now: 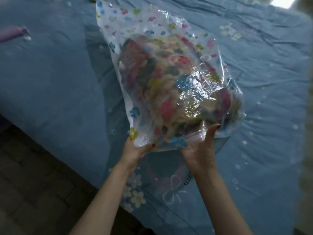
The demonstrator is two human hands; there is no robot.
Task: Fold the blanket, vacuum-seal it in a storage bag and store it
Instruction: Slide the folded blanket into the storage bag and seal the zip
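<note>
A clear plastic storage bag (135, 31) printed with small coloured flowers hangs tilted above the bed. Inside it sits the folded blanket (169, 85), a bundle of pink, yellow and green. My left hand (135, 150) grips the bag's near left corner, thumb on top. My right hand (201, 150) holds the near edge from below, with the thumb pressed up against the plastic. The bag's far end reaches towards the top of the view. Whether its opening is sealed is not visible.
A blue bedspread (262, 82) with stars and flower prints covers the bed under the bag. A purple object (13, 33) lies at the far left on the bed. Dark tiled floor (33, 184) shows at the lower left beside the bed's edge.
</note>
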